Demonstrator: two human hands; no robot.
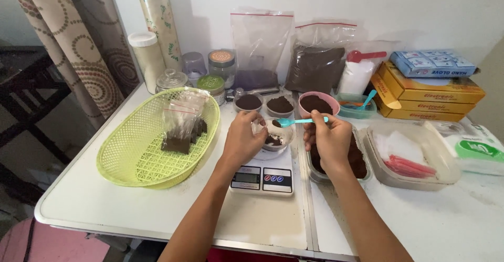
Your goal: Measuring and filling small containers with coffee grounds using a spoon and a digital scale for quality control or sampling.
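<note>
both forearms reach in from the near edge. left hand point(242, 136) pinches the mouth of a small clear plastic pouch point(272, 134) over the white digital kitchen scale point(262, 177). right hand point(328, 138) is closed on a turquoise plastic spoon point(299, 121), tip at the pouch. best to tip brown powder in slowly, keeping the pouch mouth wide and centred.

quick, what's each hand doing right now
Left hand: closed on the rim of the small bowl on the scale.
Right hand: closed on the teal spoon, held over the bowl.
</note>
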